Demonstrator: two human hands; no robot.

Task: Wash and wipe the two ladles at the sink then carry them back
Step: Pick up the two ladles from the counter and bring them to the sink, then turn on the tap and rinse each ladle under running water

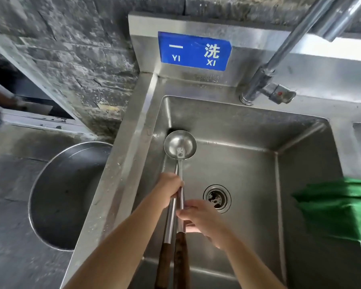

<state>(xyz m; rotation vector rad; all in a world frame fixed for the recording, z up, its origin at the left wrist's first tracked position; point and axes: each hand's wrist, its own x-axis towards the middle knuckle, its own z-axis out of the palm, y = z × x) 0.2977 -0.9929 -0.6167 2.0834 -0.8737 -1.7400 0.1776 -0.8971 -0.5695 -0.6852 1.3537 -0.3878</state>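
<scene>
Item: two ladles [180, 144], stainless steel with dark wooden grips, held as a pair over the sink [233, 122] at centre frame. The bowls sit at the upper left of the basin, near its back left corner. They appear stacked, and only the upper one shows clearly. The two shafts run side by side down to the lower centre of the frame, where the wooden grips leave it.

Left hand [170, 189]: closed around both shafts partway below the bowls, its forearm entering from the lower left.

Right hand [198, 217]: just below and right of the left hand, fingers curled onto the right-hand shaft just above its wooden grip.

Sink: one deep steel basin with a round strainer drain [217, 198] in its floor, right of the hands. No water is visibly running.

Fittings: the faucet [279, 59], a chrome pipe, rises from the back ledge toward the upper right corner. At its base is a valve lever [279, 93] with a red dot.

Signage: blue sign [194, 51] on the splashback, upper centre, with white characters over the letters "YI" and "XI".

Other items:
- Green cloth [338, 211], draped on the sink's right rim at the right edge of the frame.
- Round metal basin [71, 195], on a grey surface left of the sink.
- Grey brick wall [71, 49], upper left.
</scene>
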